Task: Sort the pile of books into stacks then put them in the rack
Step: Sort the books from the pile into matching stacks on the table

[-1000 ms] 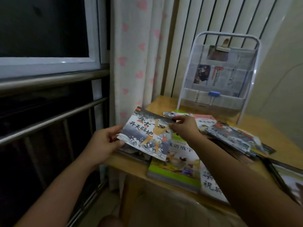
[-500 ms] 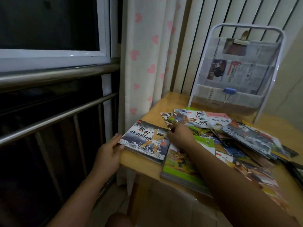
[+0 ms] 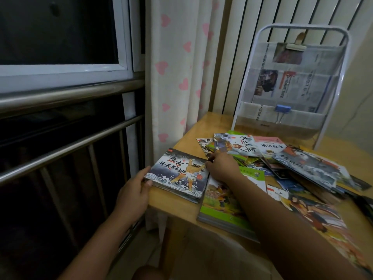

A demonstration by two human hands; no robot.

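The left hand [image 3: 134,194] lies against the left edge of a small stack of books [image 3: 178,175] at the near left corner of the wooden table [image 3: 177,207]; its fingers are almost straight and touch the stack's side, and the thumb presses the edge. The right hand [image 3: 221,168] rests at the right edge of this stack with fingers curled; I cannot tell if it grips something. Beside the stack lies a green-covered stack [image 3: 226,205]; a loose pile of books [image 3: 282,158] spreads behind; the white rack [image 3: 290,87] stands at the back of the table.
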